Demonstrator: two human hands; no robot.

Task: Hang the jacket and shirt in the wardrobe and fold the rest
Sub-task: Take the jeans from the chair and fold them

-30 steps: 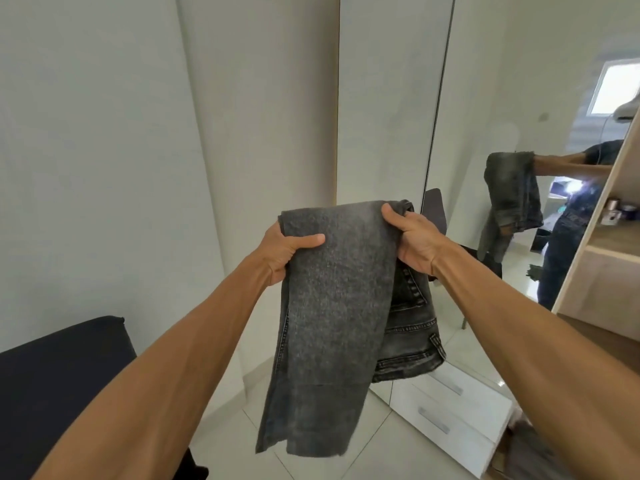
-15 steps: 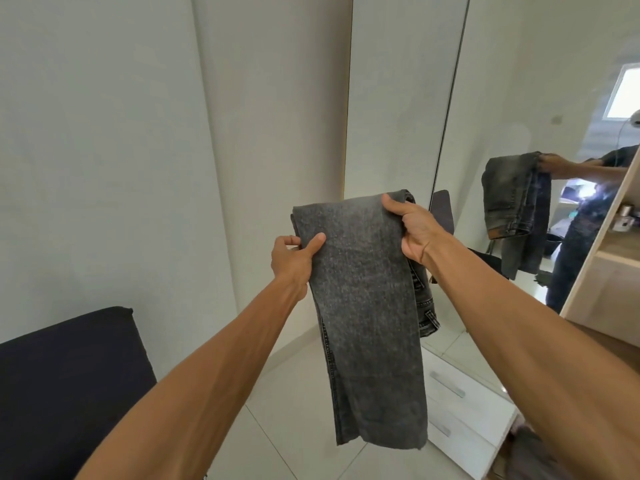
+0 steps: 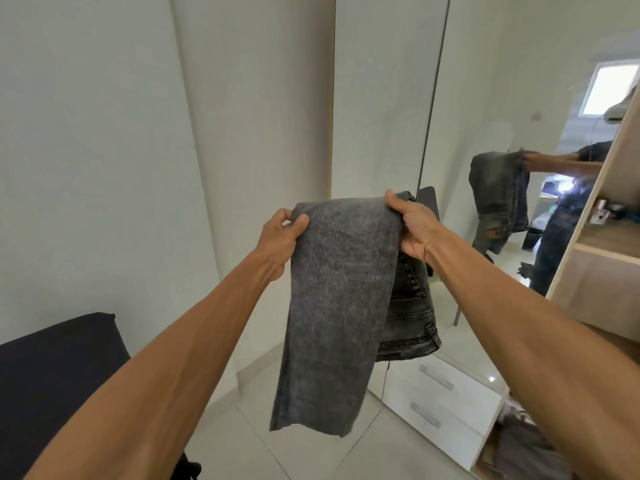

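A pair of dark grey jeans (image 3: 339, 299) hangs folded over in mid-air in front of me, legs toward me, waistband and pocket side showing behind at the right. My left hand (image 3: 280, 237) pinches the top left corner of the fold between thumb and fingers. My right hand (image 3: 414, 223) grips the top right corner. The leg hems dangle above the floor. The wardrobe (image 3: 609, 244) stands open at the right edge, with wooden shelves showing.
A mirrored wardrobe door (image 3: 502, 98) reflects me and the jeans. White drawers (image 3: 446, 400) sit low at the right, with crumpled grey clothing (image 3: 530, 448) beside them. A dark cushion or seat (image 3: 52, 382) fills the lower left. White tiled floor lies below.
The jeans swung and the waistband part dropped back into sight behind the legs. Both hands stayed on the top corners, shifting slightly.
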